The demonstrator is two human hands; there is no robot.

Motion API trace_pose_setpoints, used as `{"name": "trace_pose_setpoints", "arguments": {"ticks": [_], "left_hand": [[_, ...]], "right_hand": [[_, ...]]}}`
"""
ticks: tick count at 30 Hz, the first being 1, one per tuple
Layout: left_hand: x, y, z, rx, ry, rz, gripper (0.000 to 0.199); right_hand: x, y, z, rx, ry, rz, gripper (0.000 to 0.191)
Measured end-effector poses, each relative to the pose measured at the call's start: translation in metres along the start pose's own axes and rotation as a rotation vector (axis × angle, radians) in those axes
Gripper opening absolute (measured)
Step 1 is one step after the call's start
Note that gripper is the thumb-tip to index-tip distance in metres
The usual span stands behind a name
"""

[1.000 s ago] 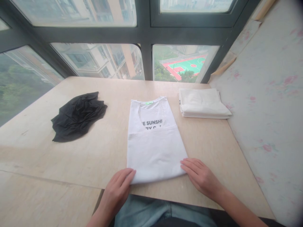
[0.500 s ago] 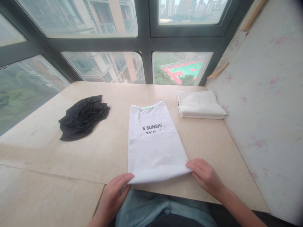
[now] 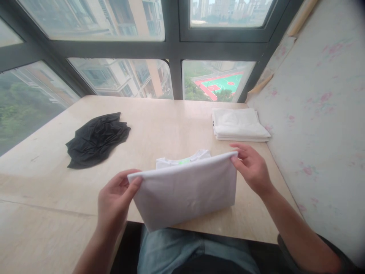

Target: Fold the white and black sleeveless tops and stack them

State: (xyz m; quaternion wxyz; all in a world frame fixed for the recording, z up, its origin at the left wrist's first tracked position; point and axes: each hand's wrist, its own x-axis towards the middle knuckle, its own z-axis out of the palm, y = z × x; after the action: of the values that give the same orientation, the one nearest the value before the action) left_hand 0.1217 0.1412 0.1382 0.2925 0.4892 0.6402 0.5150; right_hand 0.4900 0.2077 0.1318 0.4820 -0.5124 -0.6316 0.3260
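Observation:
A white T-shirt [image 3: 185,194], partly folded, is lifted at its near edge and stretched between my two hands. My left hand [image 3: 115,194] pinches the left corner of the raised fold, thumb toward me. At the right corner, my right hand [image 3: 251,165] grips the same fold between thumb and fingers. Behind the raised cloth, the neckline with a green label shows on the table [image 3: 171,118]. The printed letters on the shirt's front are hidden by the fold. The shirt's lower left part hangs at the table's front edge.
A crumpled black garment [image 3: 98,139] lies on the left of the table. A stack of folded white cloth [image 3: 238,125] sits at the back right, near the flower-patterned wall [image 3: 322,133]. Dark-framed windows [image 3: 175,49] line the back edge.
Both hands have raised the shirt's near edge up and away from me, covering the print. Before, that edge lay low near the table's front.

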Motion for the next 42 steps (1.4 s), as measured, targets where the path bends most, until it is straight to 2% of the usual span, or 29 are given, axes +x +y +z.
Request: {"name": "trace_pose_setpoints", "arguments": {"ticks": [2,3,6,8,10,13,16,18,22,25,32,39,42], "left_hand": [[0.037,-0.019,0.02,0.054,-0.097,-0.042,0.046],[0.052,-0.031,0.029,0.158,-0.144,-0.048,0.051],[0.073,-0.067,0.046,0.411,-0.191,-0.037,0.062],[0.067,-0.079,0.052,0.484,-0.183,0.015,0.061],[0.051,-0.076,0.056,0.622,-0.173,0.135,0.057],[0.022,-0.054,0.069,0.867,-0.189,0.356,0.056],[0.001,-0.042,0.088,0.991,-0.262,0.469,0.058],[-0.006,-0.048,0.099,1.027,-0.32,0.493,0.059],[-0.01,-0.073,0.107,1.048,-0.401,0.483,0.061],[-0.009,-0.081,0.106,1.066,-0.409,0.48,0.061],[-0.017,-0.074,0.11,1.069,-0.423,0.513,0.061],[-0.041,-0.064,0.131,1.006,-0.422,0.577,0.056],[-0.05,-0.059,0.132,0.938,-0.399,0.614,0.046]], "right_hand": [[0.035,0.023,0.029,-0.045,-0.033,0.08,0.039],[0.047,0.037,0.042,-0.118,-0.039,0.119,0.04],[0.057,0.075,0.071,-0.409,-0.103,0.136,0.043],[0.046,0.089,0.08,-0.56,-0.141,0.042,0.044],[0.031,0.088,0.083,-0.652,-0.144,-0.064,0.044],[0.012,0.067,0.086,-0.733,-0.156,-0.193,0.045],[-0.001,0.046,0.096,-0.79,-0.237,-0.302,0.047],[-0.01,0.046,0.105,-0.833,-0.304,-0.314,0.048],[-0.023,0.068,0.118,-0.908,-0.371,-0.237,0.053],[-0.026,0.078,0.119,-0.919,-0.379,-0.228,0.055],[-0.036,0.075,0.106,-0.916,-0.343,-0.23,0.054],[-0.062,0.079,0.071,-0.883,-0.273,-0.226,0.046],[-0.074,0.084,0.05,-0.772,-0.171,-0.221,0.037]]}}
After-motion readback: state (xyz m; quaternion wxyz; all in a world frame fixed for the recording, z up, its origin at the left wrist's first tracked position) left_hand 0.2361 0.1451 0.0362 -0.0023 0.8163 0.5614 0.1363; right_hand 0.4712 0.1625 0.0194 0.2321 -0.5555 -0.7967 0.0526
